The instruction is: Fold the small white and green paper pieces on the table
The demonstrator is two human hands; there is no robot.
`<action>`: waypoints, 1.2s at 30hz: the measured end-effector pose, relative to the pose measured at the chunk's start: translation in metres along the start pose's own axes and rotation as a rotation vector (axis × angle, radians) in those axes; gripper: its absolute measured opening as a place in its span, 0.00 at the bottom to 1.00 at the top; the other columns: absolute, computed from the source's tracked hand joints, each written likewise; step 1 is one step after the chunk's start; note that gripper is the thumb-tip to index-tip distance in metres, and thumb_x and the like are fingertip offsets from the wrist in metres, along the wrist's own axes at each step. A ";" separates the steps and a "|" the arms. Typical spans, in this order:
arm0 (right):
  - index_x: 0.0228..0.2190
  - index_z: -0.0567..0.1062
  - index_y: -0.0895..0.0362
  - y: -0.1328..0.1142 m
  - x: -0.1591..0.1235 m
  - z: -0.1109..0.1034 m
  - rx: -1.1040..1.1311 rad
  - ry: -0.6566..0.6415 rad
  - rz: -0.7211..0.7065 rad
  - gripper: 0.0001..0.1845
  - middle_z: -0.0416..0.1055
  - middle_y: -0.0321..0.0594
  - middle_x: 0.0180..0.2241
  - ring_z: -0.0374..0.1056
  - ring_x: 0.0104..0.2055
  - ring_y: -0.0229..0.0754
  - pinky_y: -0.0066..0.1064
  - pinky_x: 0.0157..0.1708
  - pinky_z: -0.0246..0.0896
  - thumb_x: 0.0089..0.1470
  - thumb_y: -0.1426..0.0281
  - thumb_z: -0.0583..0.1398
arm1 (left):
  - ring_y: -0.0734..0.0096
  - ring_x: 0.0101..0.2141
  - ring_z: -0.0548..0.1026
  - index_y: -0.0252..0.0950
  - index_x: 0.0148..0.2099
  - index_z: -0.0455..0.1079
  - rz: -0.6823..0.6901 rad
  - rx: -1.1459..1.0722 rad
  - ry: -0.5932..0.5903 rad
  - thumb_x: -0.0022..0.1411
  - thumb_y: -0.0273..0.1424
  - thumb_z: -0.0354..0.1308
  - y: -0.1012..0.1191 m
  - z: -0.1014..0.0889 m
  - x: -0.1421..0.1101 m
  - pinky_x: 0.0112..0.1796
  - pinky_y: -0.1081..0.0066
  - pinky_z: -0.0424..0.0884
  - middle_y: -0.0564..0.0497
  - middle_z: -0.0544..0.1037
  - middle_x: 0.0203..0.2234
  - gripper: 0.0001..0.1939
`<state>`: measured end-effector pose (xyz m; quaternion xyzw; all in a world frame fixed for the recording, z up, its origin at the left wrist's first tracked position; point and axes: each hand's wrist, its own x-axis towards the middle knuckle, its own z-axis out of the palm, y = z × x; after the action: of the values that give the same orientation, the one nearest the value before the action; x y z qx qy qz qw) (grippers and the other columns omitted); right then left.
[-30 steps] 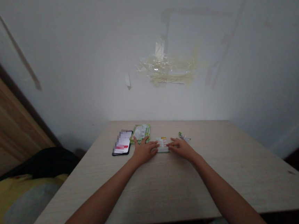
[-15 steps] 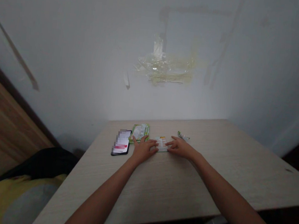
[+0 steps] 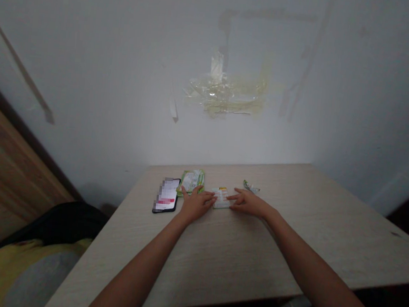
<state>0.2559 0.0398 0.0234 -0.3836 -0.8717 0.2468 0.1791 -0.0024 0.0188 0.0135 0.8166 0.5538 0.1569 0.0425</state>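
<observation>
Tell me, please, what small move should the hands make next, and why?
Probably the right hand should pinch the right edge of the small packet: the packet lies flat on the table, that hand reaches over its right side, and the left hand, at the left edge, could steady it.

Tally by kind, head view

Left hand [image 3: 196,205]: 1. Right hand [image 3: 250,204]: 1. Hands total: 2. White printed packet [image 3: 222,201]: 1. Green-and-white packaging [image 3: 191,181]: at least 1 piece; whether more lie beneath cannot be resolved. Smartphone [image 3: 170,192]: 1. Crumpled wrapper [image 3: 251,187]: 1. Wood-grain table [image 3: 216,269]: 1. Yellow-and-grey fabric item [image 3: 25,271]: 1. Clear tape [image 3: 227,94]: several overlapping pieces, exact number unreadable.
</observation>
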 end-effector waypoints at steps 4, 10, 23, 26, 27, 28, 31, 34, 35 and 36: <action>0.23 0.82 0.50 -0.002 0.000 -0.001 -0.032 -0.005 -0.016 0.12 0.75 0.37 0.51 0.53 0.66 0.54 0.50 0.65 0.43 0.54 0.62 0.62 | 0.51 0.63 0.57 0.56 0.53 0.71 -0.027 0.002 0.013 0.69 0.49 0.41 0.003 0.002 0.002 0.58 0.29 0.26 0.56 0.74 0.56 0.21; 0.23 0.82 0.50 -0.005 0.000 0.000 -0.044 -0.019 -0.026 0.12 0.74 0.35 0.52 0.51 0.67 0.54 0.48 0.65 0.44 0.54 0.62 0.62 | 0.50 0.61 0.60 0.51 0.46 0.75 0.013 0.004 0.083 0.66 0.48 0.50 0.008 0.003 -0.001 0.55 0.25 0.25 0.55 0.77 0.51 0.15; 0.44 0.80 0.52 0.004 0.005 0.022 -0.196 0.231 -0.148 0.15 0.76 0.47 0.48 0.62 0.61 0.50 0.49 0.61 0.53 0.60 0.64 0.58 | 0.47 0.58 0.62 0.56 0.53 0.72 0.039 0.100 0.114 0.61 0.50 0.56 0.010 0.007 -0.003 0.55 0.24 0.29 0.51 0.76 0.50 0.19; 0.42 0.81 0.53 0.005 0.006 0.026 -0.292 0.317 -0.162 0.13 0.76 0.48 0.48 0.62 0.60 0.51 0.52 0.61 0.52 0.59 0.66 0.59 | 0.43 0.61 0.58 0.58 0.54 0.71 0.037 0.110 0.118 0.61 0.51 0.55 0.008 0.010 -0.003 0.56 0.25 0.31 0.53 0.73 0.55 0.19; 0.42 0.81 0.53 0.005 0.007 0.028 -0.312 0.332 -0.164 0.12 0.76 0.47 0.48 0.62 0.61 0.51 0.53 0.61 0.51 0.59 0.67 0.59 | 0.42 0.62 0.57 0.58 0.54 0.71 0.035 0.110 0.118 0.61 0.51 0.54 0.007 0.010 -0.003 0.57 0.25 0.31 0.53 0.72 0.56 0.20; 0.42 0.81 0.52 0.006 0.008 0.029 -0.328 0.339 -0.165 0.12 0.77 0.46 0.47 0.62 0.61 0.51 0.53 0.61 0.51 0.59 0.67 0.59 | 0.41 0.63 0.56 0.59 0.54 0.71 0.032 0.109 0.115 0.61 0.52 0.54 0.007 0.011 -0.003 0.57 0.25 0.31 0.53 0.72 0.57 0.20; 0.43 0.80 0.51 0.007 0.012 0.031 -0.365 0.319 -0.151 0.13 0.77 0.43 0.46 0.61 0.62 0.51 0.55 0.61 0.49 0.61 0.67 0.58 | 0.39 0.63 0.54 0.59 0.54 0.71 0.028 0.092 0.101 0.61 0.53 0.53 0.006 0.011 -0.002 0.57 0.25 0.30 0.54 0.71 0.58 0.21; 0.45 0.79 0.51 0.008 0.017 0.033 -0.409 0.288 -0.116 0.14 0.77 0.43 0.47 0.59 0.62 0.52 0.56 0.62 0.48 0.63 0.66 0.56 | 0.39 0.64 0.54 0.60 0.54 0.71 0.023 0.074 0.093 0.61 0.54 0.52 0.006 0.011 -0.002 0.56 0.25 0.29 0.56 0.71 0.58 0.21; 0.46 0.79 0.51 0.008 0.019 0.033 -0.424 0.279 -0.099 0.14 0.77 0.43 0.48 0.59 0.62 0.52 0.55 0.62 0.48 0.63 0.65 0.55 | 0.39 0.64 0.53 0.60 0.54 0.71 0.020 0.074 0.090 0.61 0.54 0.52 0.006 0.011 -0.002 0.56 0.25 0.29 0.56 0.71 0.59 0.21; 0.46 0.78 0.50 0.009 0.020 0.033 -0.439 0.271 -0.082 0.15 0.76 0.42 0.48 0.59 0.63 0.52 0.55 0.62 0.48 0.64 0.65 0.55 | 0.39 0.64 0.53 0.60 0.54 0.71 0.017 0.076 0.088 0.61 0.54 0.52 0.006 0.011 -0.001 0.56 0.24 0.29 0.56 0.71 0.59 0.21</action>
<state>0.2313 0.0503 -0.0061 -0.4073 -0.8872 -0.0095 0.2164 0.0060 0.0163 0.0040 0.8147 0.5536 0.1719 -0.0145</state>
